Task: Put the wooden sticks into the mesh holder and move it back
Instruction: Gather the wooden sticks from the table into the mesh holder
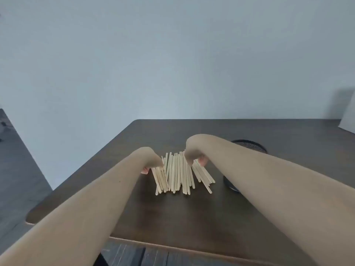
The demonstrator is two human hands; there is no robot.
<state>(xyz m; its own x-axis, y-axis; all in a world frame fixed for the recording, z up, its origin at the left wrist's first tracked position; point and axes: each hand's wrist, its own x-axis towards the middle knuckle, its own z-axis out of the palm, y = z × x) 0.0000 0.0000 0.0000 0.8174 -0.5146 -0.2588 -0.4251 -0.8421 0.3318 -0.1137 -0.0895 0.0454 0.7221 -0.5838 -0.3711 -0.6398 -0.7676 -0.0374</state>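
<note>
A loose row of pale wooden sticks [180,173] lies on the dark wooden table [172,214], near its middle. My left hand [151,162] is bent down at the left end of the sticks, its fingers curled against them. At the right end, my right hand [194,152] presses in with curled fingers. Both hands touch the pile from opposite sides. The black mesh holder [247,145] stands to the right, mostly hidden behind my right forearm; only its rim and a bit of its base show.
A plain pale wall rises behind the table. A white object [348,114] stands at the table's far right corner. Grey floor shows to the left and below the table's front edge.
</note>
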